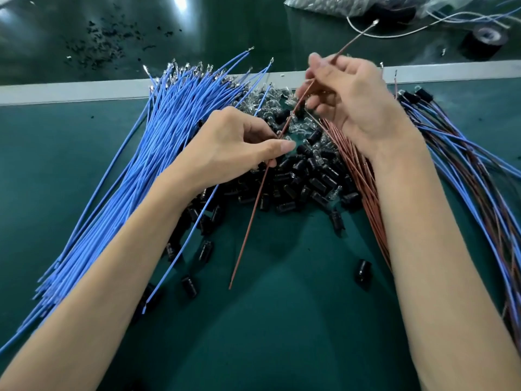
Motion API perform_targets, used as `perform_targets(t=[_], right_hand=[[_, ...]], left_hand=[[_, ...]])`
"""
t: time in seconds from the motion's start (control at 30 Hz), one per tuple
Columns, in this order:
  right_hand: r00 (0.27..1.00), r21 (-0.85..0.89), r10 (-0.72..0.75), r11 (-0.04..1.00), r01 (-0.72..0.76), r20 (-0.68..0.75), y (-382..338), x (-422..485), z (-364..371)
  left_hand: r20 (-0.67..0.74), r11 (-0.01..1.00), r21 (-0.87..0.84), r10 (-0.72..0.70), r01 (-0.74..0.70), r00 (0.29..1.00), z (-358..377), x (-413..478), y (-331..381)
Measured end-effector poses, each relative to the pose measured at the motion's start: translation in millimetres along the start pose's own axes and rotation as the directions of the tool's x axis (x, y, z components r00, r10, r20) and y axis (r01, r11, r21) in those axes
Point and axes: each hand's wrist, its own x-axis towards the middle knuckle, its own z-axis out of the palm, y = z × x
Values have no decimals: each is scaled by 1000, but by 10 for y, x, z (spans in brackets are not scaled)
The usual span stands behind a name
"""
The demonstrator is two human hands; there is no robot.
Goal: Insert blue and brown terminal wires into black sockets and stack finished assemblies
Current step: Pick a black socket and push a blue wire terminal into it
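Right hand (pixel 346 97) pinching brown wire (pixel 349 45), terminal (pixel 375 22) pointing 1 o'clock. Left hand (pixel 239 142) pinching blue wire (pixel 180 249), socket unseen. Best: swinging terminal down, aligning squarely before pushing.

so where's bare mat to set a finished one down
Bare green mat lies in the near centre, below the black sockets; a few strays dot its edges. Another patch sits left of the blue wires, this side of the metal strip. Crowded: sockets centre, brown wires and finished assemblies right.
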Motion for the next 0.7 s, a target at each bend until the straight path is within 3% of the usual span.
perform_targets(t=[0.07, 0.2, 0.27, 0.4, 0.47, 0.6, 0.7], right_hand=[[999, -15, 0, 1000, -1, -41, 9, 14, -22], [978, -355, 102, 934, -31, 182, 60, -34, 32], [974, -314, 100, 949, -32, 202, 58, -34, 56], [1000, -21, 23, 1000, -23, -1, 6, -2, 43], [1000, -99, 7, 995, -6, 4, 18, -6, 30], [973, -408, 88, 913, 6, 212, 43, -53, 104], [984, -271, 61, 962, -14, 167, 2, -42, 72]], left_hand=[[-2, 1000, -18, -3, 3, 1000, 14, -1, 4], [-27, 999, -39, -2, 1, 1000, 29, 6, 9], [-27, 999, -46, -6, 5, 1000, 20, 9, 12], [-29, 998, -54, -15, 13, 999, -3, 7, 3], [-40, 998, -58, -8, 5, 999, -4, 2, 6], [-65, 998, -64, -2, -2, 998, 16, -3, 18], [-66, 998, -60, -10, 6, 998, 1, -6, 25]])
